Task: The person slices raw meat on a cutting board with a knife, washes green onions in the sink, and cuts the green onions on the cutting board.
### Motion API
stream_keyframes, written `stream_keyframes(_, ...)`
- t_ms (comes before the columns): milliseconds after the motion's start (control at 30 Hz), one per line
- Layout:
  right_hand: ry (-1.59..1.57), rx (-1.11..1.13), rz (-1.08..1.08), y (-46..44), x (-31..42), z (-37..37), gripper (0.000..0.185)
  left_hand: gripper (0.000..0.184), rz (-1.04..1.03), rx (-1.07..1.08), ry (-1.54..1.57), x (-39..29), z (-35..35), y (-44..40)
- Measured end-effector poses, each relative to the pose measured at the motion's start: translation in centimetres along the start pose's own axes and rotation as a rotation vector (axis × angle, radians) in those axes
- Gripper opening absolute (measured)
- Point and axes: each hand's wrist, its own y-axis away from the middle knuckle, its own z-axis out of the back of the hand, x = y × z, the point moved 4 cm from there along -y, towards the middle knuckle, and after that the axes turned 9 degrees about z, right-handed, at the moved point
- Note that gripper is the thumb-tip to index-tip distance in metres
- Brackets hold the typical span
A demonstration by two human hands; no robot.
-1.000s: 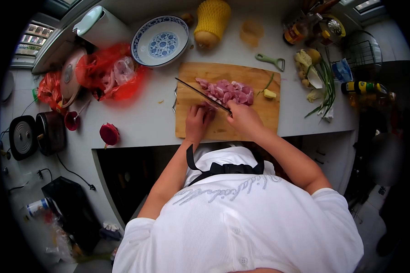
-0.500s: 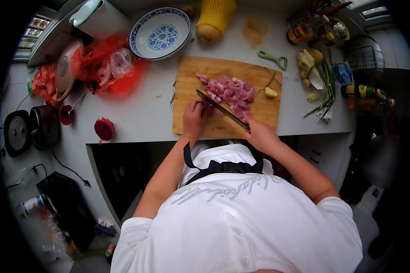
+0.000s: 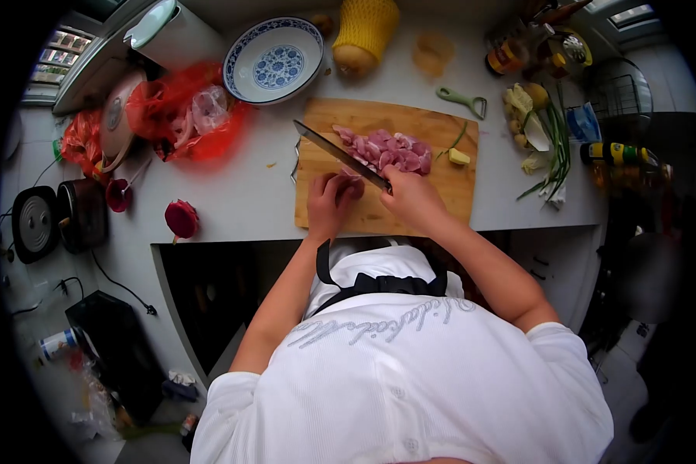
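My right hand (image 3: 414, 199) is wrapped round the handle of a kitchen knife (image 3: 339, 153). Its blade points to the far left, passing just beyond the fingers of my left hand (image 3: 329, 203). Those fingers are curled over a piece of raw meat (image 3: 355, 186) on the wooden cutting board (image 3: 452, 203). Beyond the blade lies a pile of sliced raw meat (image 3: 394, 149), partly covered by my right hand and the knife. A small yellow chunk (image 3: 458, 157), perhaps ginger, and a green stalk (image 3: 458, 134) rest at the board's right side.
Behind the board stand a blue-and-white bowl (image 3: 273, 60) and a squash-like item in yellow netting (image 3: 366, 31). A green peeler (image 3: 462, 100) and scallions (image 3: 553, 158) lie to the right. Red plastic bags (image 3: 185, 116) and a dark red dragon-fruit-like item (image 3: 182, 220) are on the left.
My right hand and the knife have moved left and away from me, so the blade now reaches past the board's left edge. My left hand stays at the meat piece.
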Motion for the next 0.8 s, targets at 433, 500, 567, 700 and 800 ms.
stream_keyframes(433,0.03,0.141,-0.189,7.8,-2.7,0.7,0.024,0.016,-0.055,0.028,-0.046,1.2,-0.7,-0.2)
stream_keyframes(500,0.074,0.12,-0.122,5.1,-1.6,0.0,0.026,0.017,-0.086,0.025,-0.048,1.0,-0.6,-0.3)
stream_keyframes(567,0.078,0.098,-0.095,1.8,-0.2,-1.4,0.026,0.017,-0.107,0.034,-0.064,0.9,-0.5,-0.2)
stream_keyframes(700,0.007,0.009,-0.014,-1.9,-0.1,-2.3,0.025,0.018,-0.127,0.041,-0.098,1.1,-0.6,0.0)
stream_keyframes(800,-0.003,-0.051,-0.046,-1.2,-1.1,-1.7,0.022,0.02,-0.152,0.006,-0.08,0.3,-0.4,-0.5)
